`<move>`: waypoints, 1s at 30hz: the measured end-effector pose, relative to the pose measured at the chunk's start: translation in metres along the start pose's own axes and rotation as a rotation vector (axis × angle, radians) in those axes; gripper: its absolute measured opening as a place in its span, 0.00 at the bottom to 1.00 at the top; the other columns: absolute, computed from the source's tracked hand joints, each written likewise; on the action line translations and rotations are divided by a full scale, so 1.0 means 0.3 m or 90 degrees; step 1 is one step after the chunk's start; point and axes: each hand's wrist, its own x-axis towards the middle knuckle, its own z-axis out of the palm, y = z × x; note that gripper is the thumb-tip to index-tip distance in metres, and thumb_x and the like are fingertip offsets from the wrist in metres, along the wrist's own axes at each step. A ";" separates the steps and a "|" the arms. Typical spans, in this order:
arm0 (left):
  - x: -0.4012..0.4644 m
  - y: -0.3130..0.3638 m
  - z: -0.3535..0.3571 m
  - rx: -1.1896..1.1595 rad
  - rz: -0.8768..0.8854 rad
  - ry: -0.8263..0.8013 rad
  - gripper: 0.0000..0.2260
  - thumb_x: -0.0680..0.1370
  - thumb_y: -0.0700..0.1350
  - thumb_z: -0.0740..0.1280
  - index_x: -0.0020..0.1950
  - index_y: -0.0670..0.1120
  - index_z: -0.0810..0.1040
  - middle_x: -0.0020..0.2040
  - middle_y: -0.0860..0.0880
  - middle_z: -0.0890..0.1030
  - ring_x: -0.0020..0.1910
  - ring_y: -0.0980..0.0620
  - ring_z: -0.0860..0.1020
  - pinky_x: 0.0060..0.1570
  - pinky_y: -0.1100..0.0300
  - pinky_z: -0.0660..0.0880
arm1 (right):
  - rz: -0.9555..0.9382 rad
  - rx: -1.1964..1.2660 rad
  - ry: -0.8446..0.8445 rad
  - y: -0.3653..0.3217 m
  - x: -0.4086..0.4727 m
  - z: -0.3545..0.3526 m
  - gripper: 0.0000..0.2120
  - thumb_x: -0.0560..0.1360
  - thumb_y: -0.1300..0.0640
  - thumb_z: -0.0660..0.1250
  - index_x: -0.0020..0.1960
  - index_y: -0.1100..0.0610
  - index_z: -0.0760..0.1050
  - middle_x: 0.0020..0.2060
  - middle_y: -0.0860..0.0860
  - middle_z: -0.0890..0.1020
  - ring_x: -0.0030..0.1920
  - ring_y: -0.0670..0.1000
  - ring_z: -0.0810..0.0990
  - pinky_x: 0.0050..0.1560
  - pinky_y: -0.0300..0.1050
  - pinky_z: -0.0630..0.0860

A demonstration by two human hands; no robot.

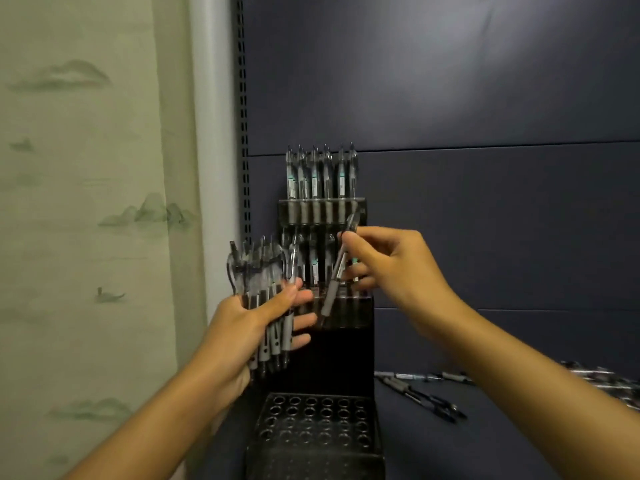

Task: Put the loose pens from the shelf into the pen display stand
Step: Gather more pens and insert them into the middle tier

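Pinching 1 clear grey-gripped pen (334, 271), right hand (391, 265) angles it into the black tiered stand (341, 344); left hand (249, 323) clasps a bundle (263, 282); next, seat its tip

dim, soft-focus view; faint sheen above; edges bowed.

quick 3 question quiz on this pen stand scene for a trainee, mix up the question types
1. True or false: the bottom tier of the pen display stand is full of pens.
2. What does the left hand hold? A) a bundle of pens B) one pen C) nothing
3. Fill in: the right hand pinches a single pen with its tip pointing ____.

Key: 1 false, its holes show empty. 2 A. 3 down, toward the stand's middle tier. More loose pens lie on the shelf to the right.
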 end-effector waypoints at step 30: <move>0.002 -0.043 -0.150 0.003 0.022 -0.025 0.16 0.71 0.44 0.69 0.59 0.44 0.80 0.51 0.46 0.86 0.48 0.45 0.86 0.40 0.57 0.83 | 0.013 -0.327 -0.002 0.061 0.163 -0.058 0.09 0.76 0.53 0.72 0.49 0.58 0.78 0.38 0.53 0.85 0.34 0.47 0.86 0.35 0.37 0.82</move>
